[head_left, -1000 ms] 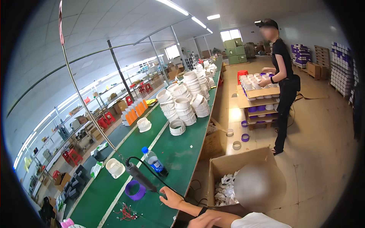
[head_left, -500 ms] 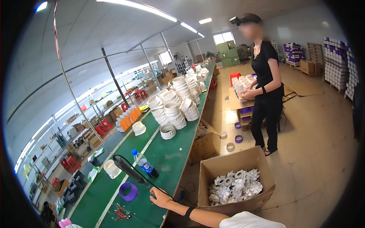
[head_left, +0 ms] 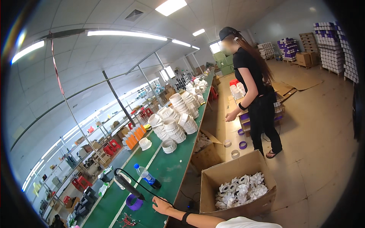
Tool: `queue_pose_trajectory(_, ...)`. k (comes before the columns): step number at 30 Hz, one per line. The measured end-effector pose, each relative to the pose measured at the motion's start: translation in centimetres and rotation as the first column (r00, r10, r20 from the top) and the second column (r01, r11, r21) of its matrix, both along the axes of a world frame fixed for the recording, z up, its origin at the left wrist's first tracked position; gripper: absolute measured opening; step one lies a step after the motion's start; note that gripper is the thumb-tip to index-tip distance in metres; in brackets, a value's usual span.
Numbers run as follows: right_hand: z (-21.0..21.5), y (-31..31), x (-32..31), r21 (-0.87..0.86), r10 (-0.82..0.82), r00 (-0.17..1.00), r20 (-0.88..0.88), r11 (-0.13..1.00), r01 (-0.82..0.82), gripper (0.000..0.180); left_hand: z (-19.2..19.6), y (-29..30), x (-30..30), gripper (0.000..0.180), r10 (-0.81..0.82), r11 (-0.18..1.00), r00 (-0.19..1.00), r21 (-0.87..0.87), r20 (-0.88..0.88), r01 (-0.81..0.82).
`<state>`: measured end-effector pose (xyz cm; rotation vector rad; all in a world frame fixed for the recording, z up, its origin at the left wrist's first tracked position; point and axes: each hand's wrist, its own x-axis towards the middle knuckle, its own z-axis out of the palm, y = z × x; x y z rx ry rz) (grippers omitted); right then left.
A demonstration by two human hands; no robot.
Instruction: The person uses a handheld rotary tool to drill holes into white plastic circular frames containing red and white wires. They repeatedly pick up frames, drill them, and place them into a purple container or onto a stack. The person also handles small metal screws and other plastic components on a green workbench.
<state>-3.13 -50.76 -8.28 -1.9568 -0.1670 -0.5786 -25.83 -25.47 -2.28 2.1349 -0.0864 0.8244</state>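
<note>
My right hand [head_left: 162, 205] rests at the near right edge of the green worktable [head_left: 170, 173], fingers stretched out and holding nothing. A black band circles its wrist. Just left of it, a purple ring [head_left: 133, 204] lies on the table. Above the ring hangs a black stick-shaped tool with a cord, apparently an electric screwdriver [head_left: 130, 185]; its lower end points toward the ring. Behind stands a blue-capped bottle of dark drink [head_left: 147, 176]. A white ring-shaped part [head_left: 123, 181] is partly hidden by the tool. My left hand is out of view.
Stacks of white ring-shaped parts [head_left: 173, 129] fill the table farther off. Small red wires [head_left: 128, 220] lie near the purple ring. A cardboard box [head_left: 213, 182] of white pieces stands right of the table. Beyond it stands a person in black [head_left: 253, 79], beside a loaded pallet.
The view has shifted, and my right hand stays at the table edge. The hanging tool now overlaps the purple ring. The person in black has turned and lowered an arm from the white parts.
</note>
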Motion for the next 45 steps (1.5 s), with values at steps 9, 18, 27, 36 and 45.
queue_pose_trajectory(9,-0.2,-1.9,-4.6,-0.041,0.104,0.949,0.297,0.995,-0.096,0.017,5.1,-8.7,-0.4,0.022,-0.255,0.965,0.938,-0.132,-0.235,0.229)
queue_pose_trajectory(18,20.0,-30.7,-10.8,0.183,-0.300,0.896,0.328,0.950,0.251,0.061,2.9,-3.6,0.9,0.015,-0.034,0.952,0.986,-0.307,-0.163,-0.018)
queue_pose_trajectory(27,23.9,-35.6,-5.9,0.115,-0.415,0.903,-0.115,0.897,0.427,0.084,0.6,-0.6,0.0,0.020,0.074,0.934,0.992,-0.341,-0.106,-0.106)
queue_pose_trajectory(36,-9.3,-20.4,-19.7,-0.264,-0.460,0.749,-0.477,0.888,0.377,0.061,-3.1,0.7,0.1,0.026,0.045,0.985,0.971,-0.152,-0.235,-0.082)
queue_pose_trajectory(45,-20.2,-20.2,-20.0,-0.662,-0.451,0.634,-0.628,0.737,-0.132,0.038,-3.5,0.8,0.0,0.021,0.052,0.996,0.963,-0.055,-0.265,-0.069)
